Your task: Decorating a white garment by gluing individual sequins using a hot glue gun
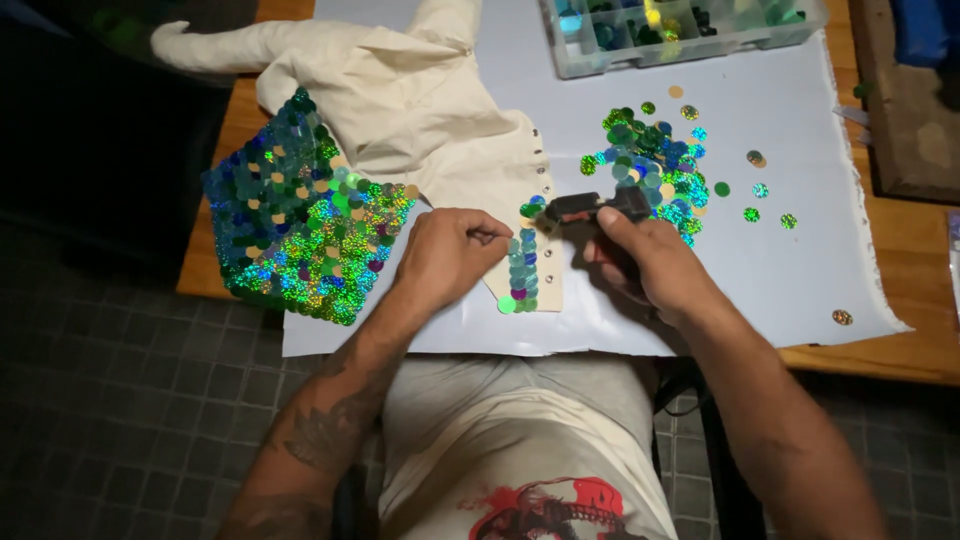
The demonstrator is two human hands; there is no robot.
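The right hand [655, 262] is wrapped tight around a black glue gun [598, 207] — its tip points left at a column of shiny sequins [521, 268] on the cream cloth [420, 110]. The left hand [447, 252] lies knuckles up on that cloth, fingers curled, pinching something tiny just beside the sequins. Both arms reach up from the lap. A loose pile of sequins [650, 165] sits near the gun on the white sheet [780, 270] — a clear bead box [680, 30] is farther back.
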